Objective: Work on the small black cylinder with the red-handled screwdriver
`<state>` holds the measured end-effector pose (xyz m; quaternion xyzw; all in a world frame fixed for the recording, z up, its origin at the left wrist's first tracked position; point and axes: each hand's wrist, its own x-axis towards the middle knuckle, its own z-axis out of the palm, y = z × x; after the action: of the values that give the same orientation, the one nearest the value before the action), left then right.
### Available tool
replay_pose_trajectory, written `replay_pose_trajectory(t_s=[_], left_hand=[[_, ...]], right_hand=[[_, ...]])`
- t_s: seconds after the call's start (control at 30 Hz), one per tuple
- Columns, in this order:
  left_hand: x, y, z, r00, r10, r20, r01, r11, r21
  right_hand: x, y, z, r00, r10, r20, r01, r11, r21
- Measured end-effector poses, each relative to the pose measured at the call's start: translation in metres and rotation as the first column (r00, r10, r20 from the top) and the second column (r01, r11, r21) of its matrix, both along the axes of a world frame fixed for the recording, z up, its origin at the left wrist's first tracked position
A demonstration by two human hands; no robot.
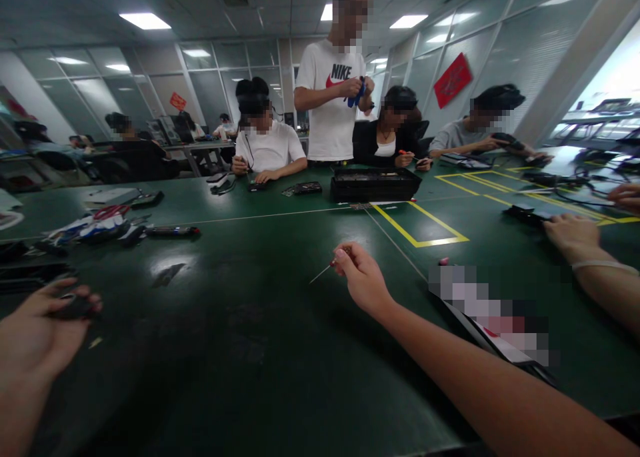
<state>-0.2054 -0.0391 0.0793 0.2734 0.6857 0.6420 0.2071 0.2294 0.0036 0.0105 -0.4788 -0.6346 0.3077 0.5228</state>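
My right hand is closed around the reddish handle of a small screwdriver. Its thin metal shaft points down and left, over the green tabletop. At the far left, my left hand has its fingers curled round a small dark object, blurred and partly covered, whose kind I cannot make out. Just beyond that hand lie several black flat pieces. A tiny pale scrap rests on the table beside the left hand.
Gloves and tools are heaped at the back left, near a dark cylindrical tool. A long black box stands at the far side. A white-and-black package lies right of my forearm. A neighbour's hand is at the right; people sit opposite.
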Motion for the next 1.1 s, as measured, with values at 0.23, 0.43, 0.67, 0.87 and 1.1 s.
replay_pose_trajectory(t_s=[0.23, 0.43, 0.67, 0.87, 1.1], left_hand=[[0.109, 0.039, -0.020, 0.807, -0.516, 0.289, 0.508, 0.855, 0.107], [0.197, 0.056, -0.064, 0.546, -0.762, -0.348, 0.734, 0.635, -0.240], [0.221, 0.065, -0.091, 0.329, -0.731, -0.599, 0.742, 0.592, -0.315], [0.205, 0.068, -0.094, 0.339, -0.731, -0.592, 0.760, 0.584, -0.286], [0.204, 0.067, -0.096, 0.416, -0.736, -0.534, 0.749, 0.611, -0.257]], right_hand=[[0.000, 0.001, -0.002, 1.000, -0.020, 0.013, 0.020, 1.000, 0.021], [0.000, 0.000, -0.003, 0.997, -0.055, 0.059, 0.054, 0.998, 0.017], [-0.001, -0.003, 0.001, 0.992, -0.093, 0.091, 0.091, 0.996, 0.023], [-0.002, -0.008, 0.006, 0.994, -0.087, 0.065, 0.083, 0.994, 0.071], [-0.004, -0.012, 0.001, 0.998, 0.000, 0.055, -0.003, 0.998, 0.066]])
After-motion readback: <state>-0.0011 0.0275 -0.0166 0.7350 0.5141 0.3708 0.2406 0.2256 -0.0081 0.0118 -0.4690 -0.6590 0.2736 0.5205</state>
